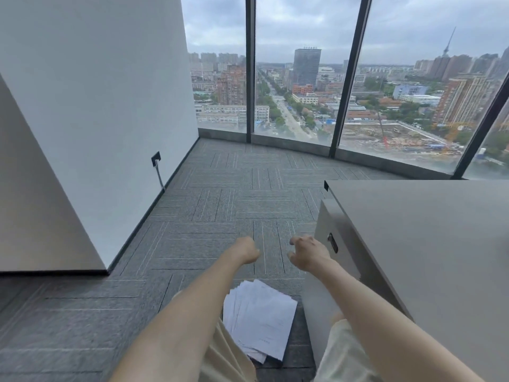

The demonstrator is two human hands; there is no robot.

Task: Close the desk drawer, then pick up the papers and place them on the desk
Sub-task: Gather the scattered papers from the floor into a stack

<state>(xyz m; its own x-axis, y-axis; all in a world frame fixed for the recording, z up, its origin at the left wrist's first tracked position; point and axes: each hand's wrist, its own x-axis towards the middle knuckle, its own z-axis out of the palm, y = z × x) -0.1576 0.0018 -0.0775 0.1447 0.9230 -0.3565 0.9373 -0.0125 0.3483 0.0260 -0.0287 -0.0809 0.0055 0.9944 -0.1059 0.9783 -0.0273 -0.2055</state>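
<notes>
Head view, read from left to right. A pale wall [91,100] with a dark socket plate [156,158] and a hanging cable is seen at left, meeting grey carpet tiles [209,205] of a coarse, striped weave. The left hand [246,250] is held out over the carpet with its fingers curled loosely inward; nothing is gripped in it. The right hand [308,253] is held beside it, apart from it, with fingers partly spread and bent like a claw, likewise empty, and close to the front face of the drawer unit [355,260]. Whether that face is touched cannot be told. A small dark lock [332,242] is set in this grey, smooth, flat front, which stands slightly out from under the matte grey desk top [429,244] at right.

The papers [259,318] lie on the carpet below and nearer the body than both hands, between the two forearms and just beside the foot of the drawer unit. They form a loose fanned stack of thin white printed sheets, rectangular, with the long axis running roughly away from the body and tilted slightly leftward. They lie about midway between the two arms.

The drawer is judged nearly or fully shut; for the papers, the hands would have to be brought back and down, then the stack carried rightward and up to the desk top.
</notes>
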